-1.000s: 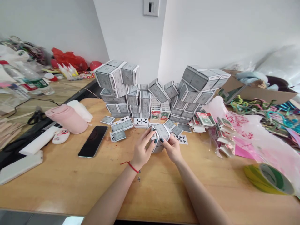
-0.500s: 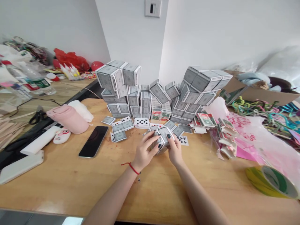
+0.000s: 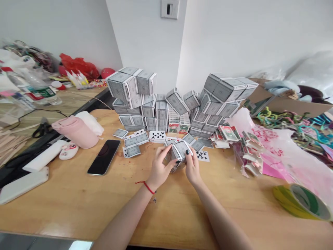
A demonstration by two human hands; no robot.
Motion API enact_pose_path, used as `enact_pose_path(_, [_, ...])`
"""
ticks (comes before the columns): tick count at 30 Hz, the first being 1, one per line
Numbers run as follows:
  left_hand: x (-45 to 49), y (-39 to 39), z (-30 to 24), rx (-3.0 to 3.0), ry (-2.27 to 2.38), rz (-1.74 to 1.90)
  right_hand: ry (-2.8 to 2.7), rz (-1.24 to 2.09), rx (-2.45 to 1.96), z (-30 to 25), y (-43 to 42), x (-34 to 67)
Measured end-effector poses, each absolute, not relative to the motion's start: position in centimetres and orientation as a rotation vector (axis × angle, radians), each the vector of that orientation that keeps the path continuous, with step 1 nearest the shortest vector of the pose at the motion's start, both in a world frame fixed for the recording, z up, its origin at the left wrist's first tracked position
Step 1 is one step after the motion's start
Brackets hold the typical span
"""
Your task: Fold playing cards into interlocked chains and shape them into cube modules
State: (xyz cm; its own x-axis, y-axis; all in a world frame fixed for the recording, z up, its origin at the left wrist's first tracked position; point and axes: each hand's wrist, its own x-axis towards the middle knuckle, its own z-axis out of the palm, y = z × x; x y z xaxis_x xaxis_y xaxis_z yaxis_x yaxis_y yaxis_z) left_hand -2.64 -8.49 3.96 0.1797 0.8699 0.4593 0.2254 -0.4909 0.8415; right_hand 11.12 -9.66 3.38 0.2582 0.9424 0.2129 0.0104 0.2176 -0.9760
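Between my hands is a box folded from playing cards (image 3: 181, 150), its grey patterned backs facing out. My left hand (image 3: 161, 166) grips its left side, thumb on the near top edge. My right hand (image 3: 193, 167) holds the right side, thumb on the top corner. Loose playing cards (image 3: 157, 136) lie just behind the box, some face up, some showing grey backs. Farther back, similar card boxes are stacked in a left pile (image 3: 131, 90) and a right pile (image 3: 221, 93). Card packs (image 3: 179, 126) in red and green stand between the piles.
A black phone (image 3: 104, 157) lies to the left, near a pink pouch-like item (image 3: 75, 131). On the right are opened card packets (image 3: 251, 152), a pink-and-white plastic bag (image 3: 286, 152) and a yellow tape roll (image 3: 301, 202). A wall (image 3: 148, 41) rises behind the piles.
The fingers of my left hand have shifted from the top of the card box toward its left side. My right hand has moved slightly left. The piles have not moved.
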Motion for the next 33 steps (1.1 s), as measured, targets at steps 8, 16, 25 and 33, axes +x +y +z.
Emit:
enact_pose_path(8, [-2.5,-8.4,3.8,1.774,0.945,1.295,-1.148,0.721,-1.118,2.6,-9.6,11.1])
enact_pose_path(16, [-2.1,-8.6,3.1,1.726,0.946,1.309,-1.172,0.739,-1.118,2.6,-9.8,11.0])
enact_pose_path(25, [-2.0,-8.7,3.2,1.74,0.975,1.307,-1.23,0.687,-1.142,2.0,-9.8,11.1])
enact_pose_path(33, [-4.2,-7.5,4.5,2.011,0.974,1.232,-1.444,0.725,-1.09,1.9,-9.6,11.6])
